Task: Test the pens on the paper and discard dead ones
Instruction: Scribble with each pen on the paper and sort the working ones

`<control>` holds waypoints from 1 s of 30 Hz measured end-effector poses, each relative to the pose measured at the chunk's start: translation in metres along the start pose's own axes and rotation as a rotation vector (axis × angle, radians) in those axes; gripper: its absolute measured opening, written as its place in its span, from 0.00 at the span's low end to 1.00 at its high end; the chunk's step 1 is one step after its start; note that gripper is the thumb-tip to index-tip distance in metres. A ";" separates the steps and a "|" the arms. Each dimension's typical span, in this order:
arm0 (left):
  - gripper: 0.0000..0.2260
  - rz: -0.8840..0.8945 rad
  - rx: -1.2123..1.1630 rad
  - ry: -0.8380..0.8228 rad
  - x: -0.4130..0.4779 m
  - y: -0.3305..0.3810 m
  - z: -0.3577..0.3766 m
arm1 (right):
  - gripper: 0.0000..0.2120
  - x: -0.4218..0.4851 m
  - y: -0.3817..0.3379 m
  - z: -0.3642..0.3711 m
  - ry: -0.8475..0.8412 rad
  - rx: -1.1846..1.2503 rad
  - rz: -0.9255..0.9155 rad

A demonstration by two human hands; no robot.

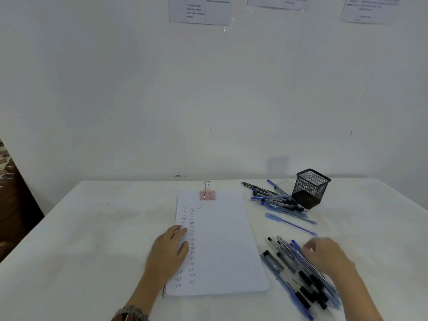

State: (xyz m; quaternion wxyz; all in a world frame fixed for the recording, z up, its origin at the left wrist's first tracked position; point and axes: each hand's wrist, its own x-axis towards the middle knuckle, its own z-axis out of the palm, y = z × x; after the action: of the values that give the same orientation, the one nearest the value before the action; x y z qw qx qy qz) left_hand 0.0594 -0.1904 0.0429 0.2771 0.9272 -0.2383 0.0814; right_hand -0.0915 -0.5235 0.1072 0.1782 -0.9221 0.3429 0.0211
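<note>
Nearest, on the right, a heap of pens [294,274] lies fanned on the table [92,251], probably the stock waiting to be tried. They overlap and blur too much for a firm count; roughly a dozen. The right hand [324,253] hangs over the heap's far end with its fingers bent down among the barrels, seemingly to pick one. It is smeared, so I cannot tell whether its grip has closed on a pen or holds nothing. To the left, the left hand [172,246] lies flat with its grip open, holding nothing. Its straight fingers press the left edge of the paper [222,246], likely to keep the pad from sliding while a pen is tried. The single pad carries two long columns of small test marks and a short third one at the top, so the testing looks well along. Farther right, one blue pen [290,223] lies alone between the heaps. Beyond it a second heap [273,200], about ten pens, rests against one black mesh cup [310,188], which looks empty; whether these are the live or the dead ones I cannot tell. One pink clip [207,194] pinches the pad's far edge. Three printed sheets [200,10] hang on the wall.
</note>
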 end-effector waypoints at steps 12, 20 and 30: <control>0.37 -0.016 -0.017 -0.007 -0.001 0.004 -0.005 | 0.09 0.081 -0.058 0.015 0.108 -0.086 -0.287; 0.27 0.101 -0.043 0.116 -0.003 0.008 -0.003 | 0.10 -0.001 -0.140 0.006 0.313 0.245 -0.754; 0.21 0.299 0.006 0.155 -0.004 0.004 -0.002 | 0.20 -0.022 -0.167 0.086 0.169 -0.068 -1.037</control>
State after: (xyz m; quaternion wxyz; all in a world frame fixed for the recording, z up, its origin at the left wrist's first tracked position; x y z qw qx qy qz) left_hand 0.0537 -0.1911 0.0453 0.2769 0.8733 -0.3511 0.1938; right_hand 0.0058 -0.3629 0.0827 0.1069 -0.9744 -0.1464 -0.1331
